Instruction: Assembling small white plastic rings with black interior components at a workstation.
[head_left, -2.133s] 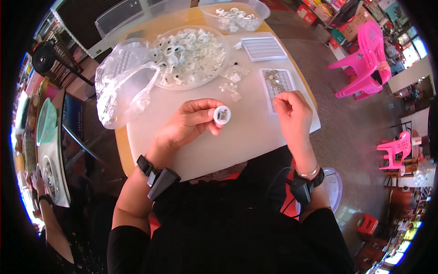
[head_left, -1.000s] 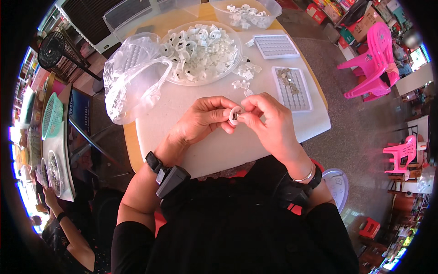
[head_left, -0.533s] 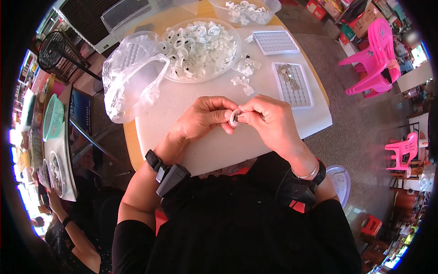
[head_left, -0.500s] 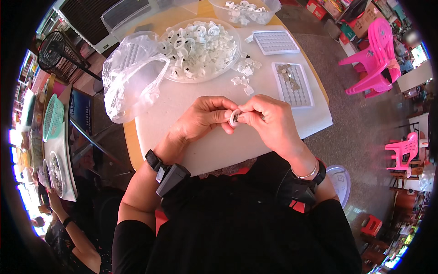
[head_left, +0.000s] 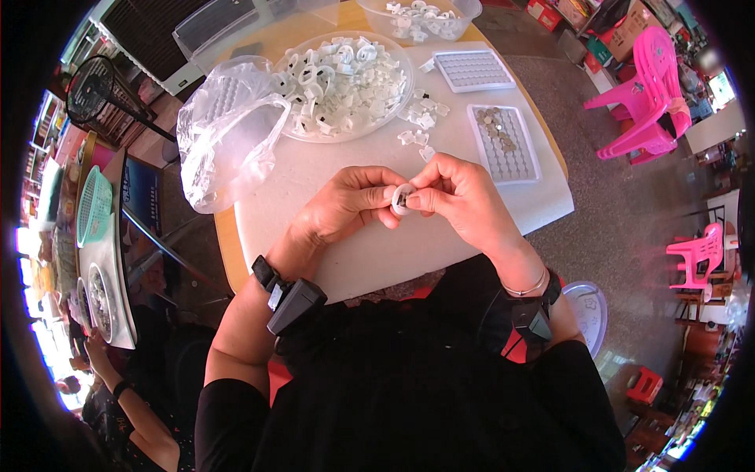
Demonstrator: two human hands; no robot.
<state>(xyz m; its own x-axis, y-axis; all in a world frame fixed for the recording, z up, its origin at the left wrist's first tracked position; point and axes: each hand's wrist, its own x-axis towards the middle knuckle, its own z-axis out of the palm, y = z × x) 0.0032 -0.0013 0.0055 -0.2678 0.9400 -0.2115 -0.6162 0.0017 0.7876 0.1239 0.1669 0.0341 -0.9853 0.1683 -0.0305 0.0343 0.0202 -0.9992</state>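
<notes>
Over the near middle of the white-topped table (head_left: 291, 256), both hands meet at a small white plastic ring (head_left: 399, 193) with a dark part inside. My left hand (head_left: 350, 203) pinches its left side between thumb and fingers. My right hand (head_left: 464, 200) is closed at its right side, thumb tip pressed on the dark part; whether those fingers hold another small piece is hidden. Beyond the hands, a round clear tray (head_left: 292, 135) bears a heap of white rings and small translucent pieces. A few loose white pieces (head_left: 423, 114) lie beside it.
A crumpled clear plastic bag (head_left: 228, 157) lies left of the tray. At the right are a white gridded tray (head_left: 519, 169) with small round metal-coloured pieces and another gridded tray (head_left: 472, 71). A clear bowl (head_left: 464, 27) stands farther back. Another person's arm (head_left: 141, 413) shows at lower left.
The ring has turned slightly so its opening faces me more, and it has moved a little left. My right hand has shifted slightly left with its fingers raised.
</notes>
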